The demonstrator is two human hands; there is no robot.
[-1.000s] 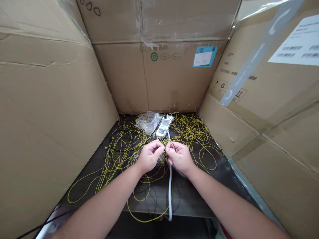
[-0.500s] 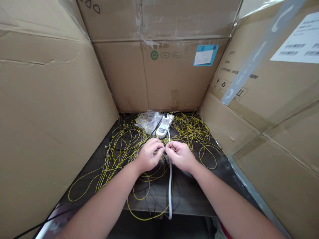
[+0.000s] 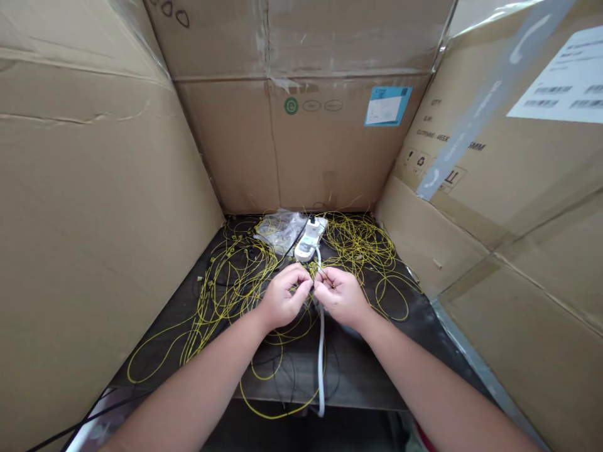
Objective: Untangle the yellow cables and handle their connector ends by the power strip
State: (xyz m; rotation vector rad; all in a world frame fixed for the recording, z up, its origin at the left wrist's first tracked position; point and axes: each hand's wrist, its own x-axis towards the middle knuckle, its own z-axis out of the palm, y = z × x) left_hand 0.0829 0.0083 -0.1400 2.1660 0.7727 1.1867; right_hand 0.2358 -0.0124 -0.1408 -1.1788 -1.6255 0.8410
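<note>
My left hand and my right hand meet fingertip to fingertip over the middle of the dark table. Both are pinched closed. A thin dark wire runs into the fingers of my right hand. Whatever the left fingertips pinch is too small to make out. Loose yellow wires lie tangled left of the hands, and a second yellow tangle spreads to the right. Just beyond the fingers is a white power strip, its thick white cord passing under the hands to the front edge.
Cardboard walls stand on the left, at the back and on the right. A clear plastic bag lies beside the power strip. Yellow loops hang over the table's front edge. A black cable crosses at lower left.
Both hands are almost in the same place, still pinched together. The fingertips have shifted slightly downward, and the right fingers have turned a little. The camera view has moved slightly.
</note>
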